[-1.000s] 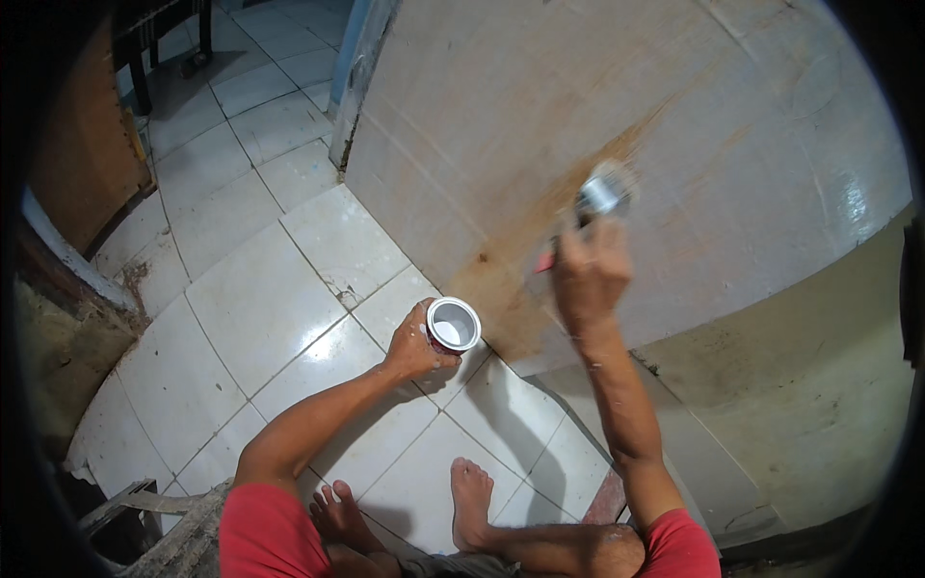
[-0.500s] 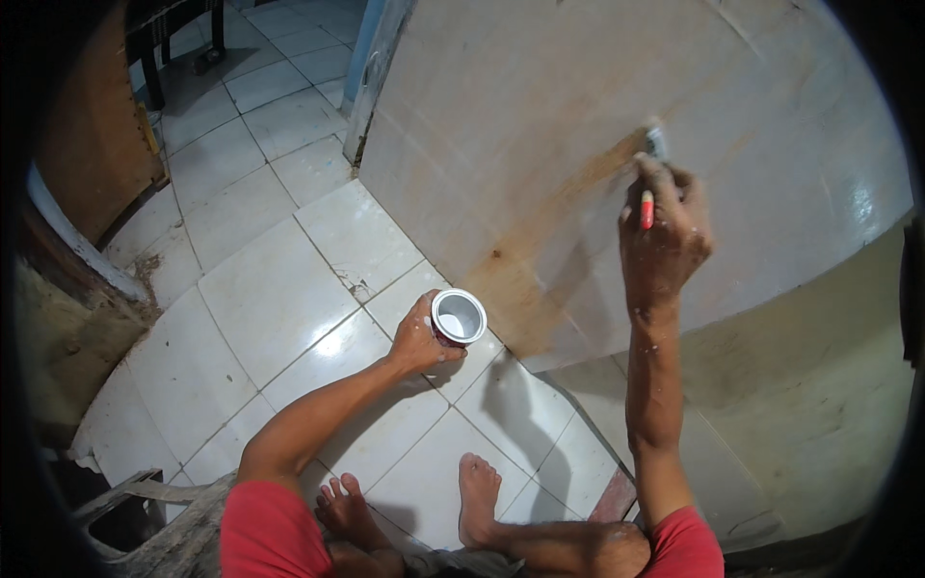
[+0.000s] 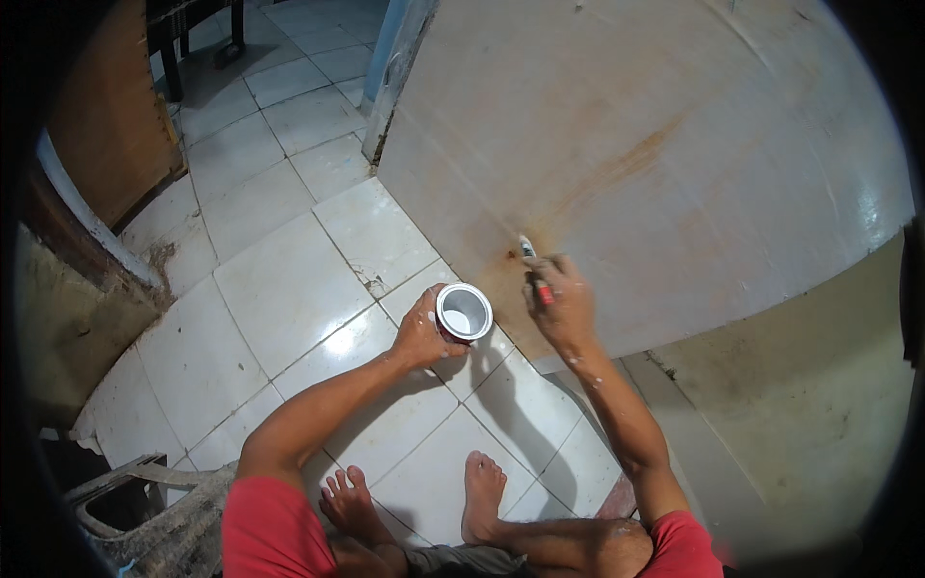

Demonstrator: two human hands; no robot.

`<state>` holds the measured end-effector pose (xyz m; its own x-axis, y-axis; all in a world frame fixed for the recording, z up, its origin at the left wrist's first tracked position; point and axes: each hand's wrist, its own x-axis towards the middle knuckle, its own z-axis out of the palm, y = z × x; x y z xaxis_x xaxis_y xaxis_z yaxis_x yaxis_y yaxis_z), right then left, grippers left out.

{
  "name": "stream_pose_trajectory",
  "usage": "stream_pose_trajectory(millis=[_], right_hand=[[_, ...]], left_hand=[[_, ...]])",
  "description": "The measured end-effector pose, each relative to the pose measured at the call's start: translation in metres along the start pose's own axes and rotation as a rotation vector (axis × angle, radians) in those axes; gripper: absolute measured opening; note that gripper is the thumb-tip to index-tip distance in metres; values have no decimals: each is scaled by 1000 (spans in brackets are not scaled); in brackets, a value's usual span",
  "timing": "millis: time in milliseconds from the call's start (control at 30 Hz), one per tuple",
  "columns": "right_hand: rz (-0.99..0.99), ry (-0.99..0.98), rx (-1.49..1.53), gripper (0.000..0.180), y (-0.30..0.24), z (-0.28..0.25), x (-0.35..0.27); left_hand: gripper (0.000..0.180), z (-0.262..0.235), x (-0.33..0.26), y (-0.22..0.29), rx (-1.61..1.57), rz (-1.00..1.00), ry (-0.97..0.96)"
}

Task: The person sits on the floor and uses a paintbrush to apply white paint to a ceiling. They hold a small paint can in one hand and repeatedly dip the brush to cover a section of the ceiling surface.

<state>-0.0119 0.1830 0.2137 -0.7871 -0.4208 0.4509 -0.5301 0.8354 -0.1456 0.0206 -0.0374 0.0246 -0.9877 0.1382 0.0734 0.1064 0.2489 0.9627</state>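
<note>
My left hand (image 3: 422, 332) is wrapped round a small metal paint can (image 3: 464, 313) with white paint in its bottom. In my right hand (image 3: 567, 306) is a paintbrush (image 3: 527, 249) with a red handle, its bristles white with paint and against a large pale panel (image 3: 674, 222). Brown, bare-looking patches show on the panel near its lower left corner and in a slanting streak higher up; elsewhere it is coated whitish. White specks of paint dot both hands and my right forearm.
White floor tiles (image 3: 279, 308) run under my feet and away to the far left. A brown wooden panel (image 3: 111, 116) stands at the far left. By my left side is a grey, worn plastic chair (image 3: 145, 501). A stained yellowish wall (image 3: 800, 395) lies on the right.
My right hand has swept the brush down and left across the panel, and the brown streak now looks paler and narrower. The left hand keeps the can in about the same place.
</note>
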Motion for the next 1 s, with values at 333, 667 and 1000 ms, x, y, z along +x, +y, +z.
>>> stream_pose_trajectory(millis=[333,667,1000], right_hand=[[340,-272,476,22,-43,-27,-29],[334,-368,382,33,-31,-5,-35],[226,-401,270,30,-22,8,-42]], left_hand=[[116,2,-5,12,-64,104,-60],[116,7,-12,17,16,144,-147],[118,11,-11,13,15,129,-170]])
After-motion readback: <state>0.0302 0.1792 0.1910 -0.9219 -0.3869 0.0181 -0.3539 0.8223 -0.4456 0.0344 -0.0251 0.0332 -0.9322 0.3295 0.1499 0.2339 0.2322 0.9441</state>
